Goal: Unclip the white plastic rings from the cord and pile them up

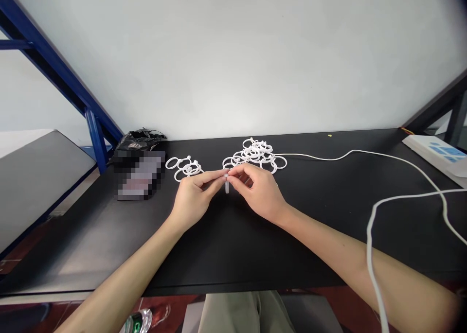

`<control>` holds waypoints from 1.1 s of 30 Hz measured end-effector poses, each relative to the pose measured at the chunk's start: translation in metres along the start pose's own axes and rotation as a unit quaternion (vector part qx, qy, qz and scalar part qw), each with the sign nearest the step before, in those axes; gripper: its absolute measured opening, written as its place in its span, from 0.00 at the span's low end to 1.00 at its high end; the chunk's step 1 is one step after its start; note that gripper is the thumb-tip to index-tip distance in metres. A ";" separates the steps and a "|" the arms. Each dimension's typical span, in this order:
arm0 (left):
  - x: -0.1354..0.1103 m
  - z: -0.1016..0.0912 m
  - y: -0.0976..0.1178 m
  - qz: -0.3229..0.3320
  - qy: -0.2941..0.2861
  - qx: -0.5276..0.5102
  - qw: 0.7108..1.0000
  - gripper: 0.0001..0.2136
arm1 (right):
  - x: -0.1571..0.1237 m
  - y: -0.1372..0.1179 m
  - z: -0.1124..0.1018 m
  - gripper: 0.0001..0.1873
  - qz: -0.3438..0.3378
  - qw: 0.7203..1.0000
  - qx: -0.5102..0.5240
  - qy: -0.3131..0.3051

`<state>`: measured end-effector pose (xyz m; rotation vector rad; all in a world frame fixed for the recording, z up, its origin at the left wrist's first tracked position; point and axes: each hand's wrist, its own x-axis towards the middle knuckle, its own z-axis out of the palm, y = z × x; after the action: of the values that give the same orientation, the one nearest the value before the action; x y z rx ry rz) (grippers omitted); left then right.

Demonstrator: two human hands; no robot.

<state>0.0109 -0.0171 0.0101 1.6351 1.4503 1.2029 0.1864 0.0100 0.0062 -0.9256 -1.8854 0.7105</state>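
Note:
My left hand (194,194) and my right hand (260,192) meet over the middle of the table, fingertips touching or nearly so. Both pinch a small white plastic piece (227,187), whose narrow end sticks out below the fingers. Its upper part is covered by the fingertips, so I cannot tell its full shape. Just beyond my right hand lies a heap of white plastic rings (255,150), each with a small knob or eyelet. A smaller group of similar rings (188,167) lies beyond my left hand.
Against the white wall stands the black table (233,255). At its left are a black plastic bag (140,141) and a blurred-out flat object (142,177). A white cable (394,159) loops across the right side past a white box (438,153). A bottle (140,319) is below the front edge.

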 end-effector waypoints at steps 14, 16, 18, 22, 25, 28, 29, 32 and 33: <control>0.002 0.001 0.000 0.014 0.022 -0.057 0.998 0.10 | 0.000 -0.004 -0.001 0.06 0.040 0.998 0.036 -0.010; 0.001 0.001 0.002 0.018 0.021 -0.041 0.999 0.09 | 0.000 -0.004 -0.001 0.06 0.040 0.999 0.031 -0.011; 0.000 0.001 0.003 0.024 0.018 -0.027 0.999 0.08 | 0.000 -0.005 -0.002 0.06 0.041 0.999 0.027 -0.010; -0.001 0.000 0.004 0.037 0.021 -0.007 0.999 0.07 | -0.001 -0.006 -0.003 0.06 0.043 0.999 0.022 -0.013; -0.002 0.001 0.001 0.045 0.020 0.003 0.999 0.07 | -0.001 -0.006 -0.004 0.05 0.040 0.999 0.014 -0.016; -0.002 0.002 -0.001 0.049 0.017 0.009 0.999 0.07 | -0.001 -0.007 -0.003 0.06 0.044 0.999 0.014 -0.021; -0.002 0.002 -0.001 0.050 0.017 0.010 0.999 0.07 | -0.001 -0.007 -0.003 0.06 0.049 0.998 0.019 -0.021; -0.002 0.002 0.000 0.055 0.017 0.013 0.998 0.08 | 0.000 -0.008 -0.003 0.07 0.072 0.996 0.045 -0.016; -0.002 0.002 0.001 0.061 0.015 0.013 0.998 0.08 | 0.000 -0.008 -0.003 0.08 0.083 0.995 0.060 -0.016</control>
<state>0.0136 -0.0191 0.0097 1.7521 1.4073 1.2843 0.1864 0.0057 0.0137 -1.0078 -1.7851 0.9330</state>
